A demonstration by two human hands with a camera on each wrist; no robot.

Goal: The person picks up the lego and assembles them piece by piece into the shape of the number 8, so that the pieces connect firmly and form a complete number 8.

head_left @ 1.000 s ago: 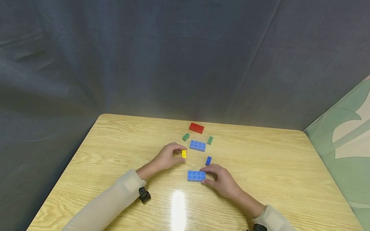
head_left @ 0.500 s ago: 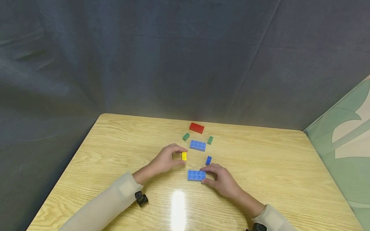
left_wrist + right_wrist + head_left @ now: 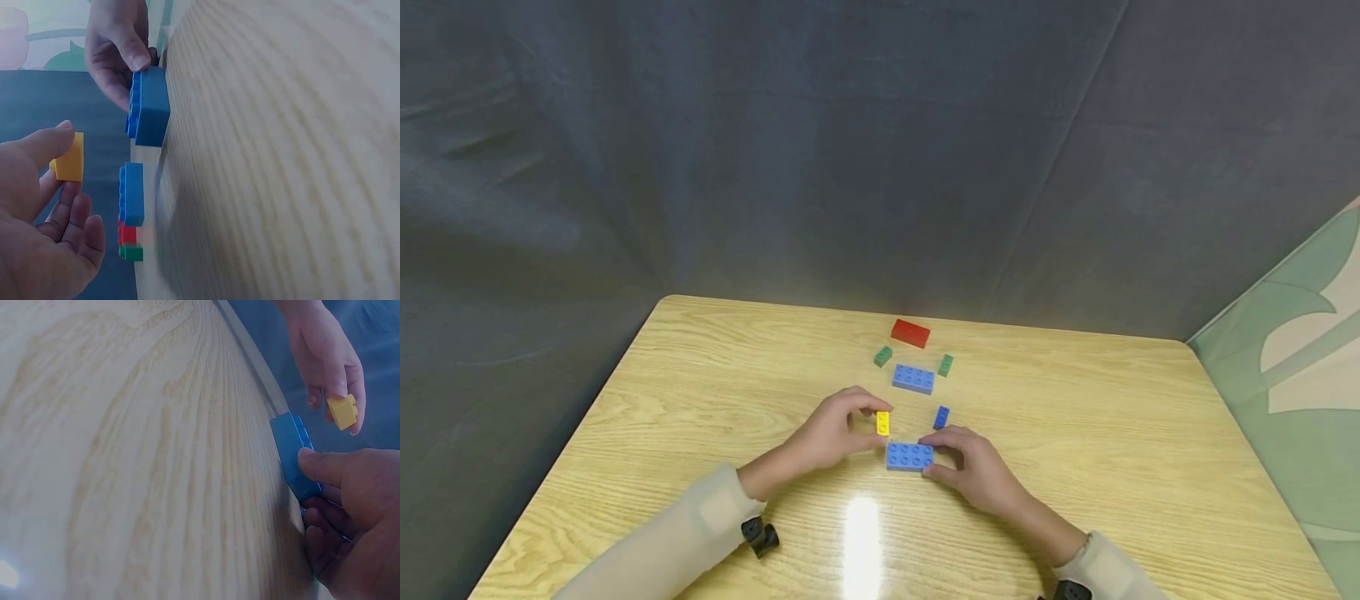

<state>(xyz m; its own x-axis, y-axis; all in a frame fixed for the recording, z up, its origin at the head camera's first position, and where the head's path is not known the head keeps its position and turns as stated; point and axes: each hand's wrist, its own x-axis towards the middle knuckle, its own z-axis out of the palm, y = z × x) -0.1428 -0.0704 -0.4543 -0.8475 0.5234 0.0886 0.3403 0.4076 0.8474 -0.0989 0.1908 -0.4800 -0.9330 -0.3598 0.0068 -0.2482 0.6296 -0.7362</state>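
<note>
Between thumb and fingertips, my left hand [image 3: 832, 431] pinches a small yellow toy brick [image 3: 883, 423], its studs facing up. In the left wrist view the yellow brick [image 3: 70, 157] hangs above the table. My right hand [image 3: 981, 468] grips the right end of a light blue eight-stud brick [image 3: 910, 456] that rests on the table. The yellow brick is just behind this brick's left end, apart from it in the right wrist view. A small dark blue brick [image 3: 941, 417] lies behind my right hand's fingers.
Farther back on the wooden table [image 3: 1075, 417] lie a second light blue brick [image 3: 913, 378], two small green bricks [image 3: 883, 356] and a red brick [image 3: 910, 333]. A dark curtain [image 3: 880, 167] hangs behind the table's far edge.
My left hand has brought the yellow brick toward me and slightly right, nearer to the light blue brick. My right hand and its brick have hardly moved.
</note>
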